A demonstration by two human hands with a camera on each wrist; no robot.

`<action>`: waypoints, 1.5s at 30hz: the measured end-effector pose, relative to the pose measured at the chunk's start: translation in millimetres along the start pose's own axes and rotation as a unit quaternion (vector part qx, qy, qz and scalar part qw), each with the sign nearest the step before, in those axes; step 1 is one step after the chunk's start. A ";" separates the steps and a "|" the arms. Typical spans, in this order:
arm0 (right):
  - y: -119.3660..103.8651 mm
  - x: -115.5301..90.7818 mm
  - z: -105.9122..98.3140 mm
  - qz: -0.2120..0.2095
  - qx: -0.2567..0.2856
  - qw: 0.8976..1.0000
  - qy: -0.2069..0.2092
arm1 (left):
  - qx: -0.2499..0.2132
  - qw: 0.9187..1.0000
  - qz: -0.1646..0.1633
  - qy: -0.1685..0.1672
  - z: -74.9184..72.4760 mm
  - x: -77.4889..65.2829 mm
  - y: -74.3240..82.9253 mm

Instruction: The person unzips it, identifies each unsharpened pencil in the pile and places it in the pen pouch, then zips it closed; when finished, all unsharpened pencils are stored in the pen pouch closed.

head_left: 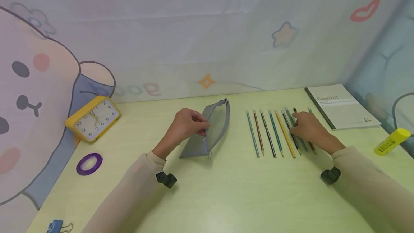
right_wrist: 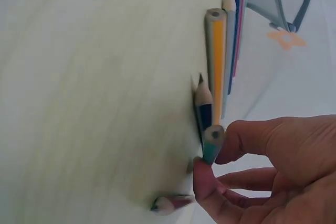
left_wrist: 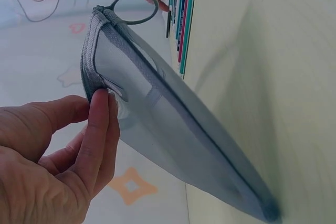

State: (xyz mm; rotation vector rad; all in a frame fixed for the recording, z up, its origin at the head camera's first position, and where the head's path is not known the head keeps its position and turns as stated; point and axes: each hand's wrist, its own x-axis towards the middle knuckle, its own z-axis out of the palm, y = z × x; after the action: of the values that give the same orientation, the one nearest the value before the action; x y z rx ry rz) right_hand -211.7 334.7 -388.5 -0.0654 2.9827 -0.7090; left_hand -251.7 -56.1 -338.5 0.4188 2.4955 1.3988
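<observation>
My left hand [head_left: 185,127] pinches the upper edge of a grey mesh zip pouch [head_left: 195,147], whose mouth gapes toward the right. In the left wrist view, thumb and fingers grip the pouch [left_wrist: 157,135] beside its zip, with a ring hanging from one end. Over the right end of a row of pencils, my right hand [head_left: 307,128] pinches a green pencil [right_wrist: 212,145] between thumb and finger. Left of it lie a dark pencil [head_left: 294,137] and a yellow pencil [head_left: 284,132]. The hand partly covers the rightmost pencils.
Several more pencils [head_left: 266,132] lie side by side between pouch and right hand. A notebook [head_left: 346,109] and a yellow glue stick [head_left: 392,142] are on the right. At left are a yellow clock [head_left: 95,119], purple tape roll [head_left: 89,164] and blue binder clip [head_left: 55,226].
</observation>
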 end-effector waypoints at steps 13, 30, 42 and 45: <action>20.1 -1.2 -9.9 0.009 0.245 0.966 -0.081 | 0.004 1.000 0.000 -0.003 -2.9 0.8 -2.8; -79.6 -4.2 16.4 -0.045 0.500 0.846 -0.178 | -0.015 1.000 -0.001 -0.021 2.4 3.9 -3.9; -148.7 24.3 50.9 -0.043 0.482 0.843 -0.236 | -0.016 1.000 0.002 -0.022 6.6 1.4 -1.9; -159.9 33.4 55.7 -0.030 0.463 0.855 -0.232 | -0.016 1.000 0.006 -0.019 7.5 0.8 -2.3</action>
State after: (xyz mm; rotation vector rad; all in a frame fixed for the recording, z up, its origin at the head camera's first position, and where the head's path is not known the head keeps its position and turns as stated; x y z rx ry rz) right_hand -236.5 165.2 -368.0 -0.2266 1.9346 -1.7443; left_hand -250.1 -51.0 -344.3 0.4516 2.4414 1.4195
